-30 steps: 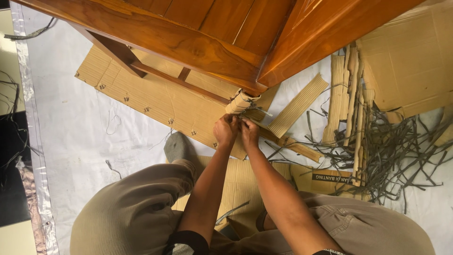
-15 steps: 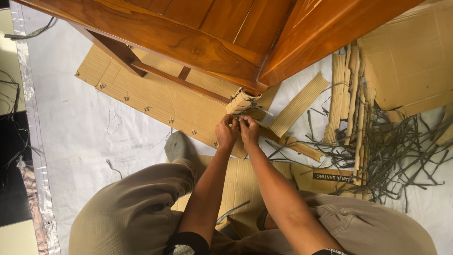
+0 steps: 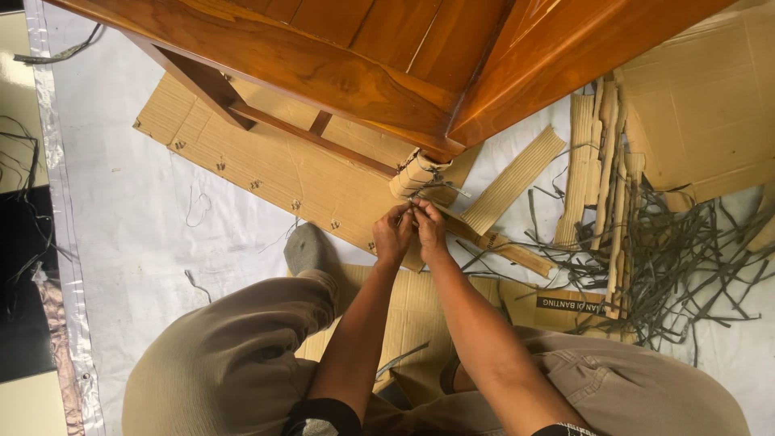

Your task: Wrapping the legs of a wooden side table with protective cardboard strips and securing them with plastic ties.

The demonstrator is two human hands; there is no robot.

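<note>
Nearest the camera, the person's bent knees in khaki trousers [image 3: 234, 355] fill the bottom of the view, and both forearms run up toward twelve o'clock. The left hand [image 3: 393, 234] and the right hand [image 3: 430, 229] meet fingertip to fingertip, each pinched tight on a thin dark strap [image 3: 440, 190] where it comes off the cardboard-wrapped leg [image 3: 416, 171] of the wooden furniture [image 3: 387, 56]. The wrapped leg sits just past the fingertips at twelve o'clock, directly under the furniture's corner.

Judging from the grip, the strap could slip out of the pinch if it is pulled sideways rather than along its length, since the fingers hold only a narrow piece. A hard tug might also tear or slide the corrugated wrap off the leg, baring the varnished wood. The strap's edge looks thin enough to bite into the fingertips under tension.

At three o'clock, a tangle of loose grey strap offcuts [image 3: 678, 258] lies over torn cardboard strips [image 3: 597, 161]; a foot or knee shifting that way could snag them.

Much is hard to read. The fingers cover the exact point being worked, so whether a knot, buckle or staple sits there cannot be told. The furniture is cut off by the top edge, and its other legs are out of view. A flat cardboard sheet [image 3: 266, 169] at ten o'clock carries small dark fasteners too small to identify.
</note>
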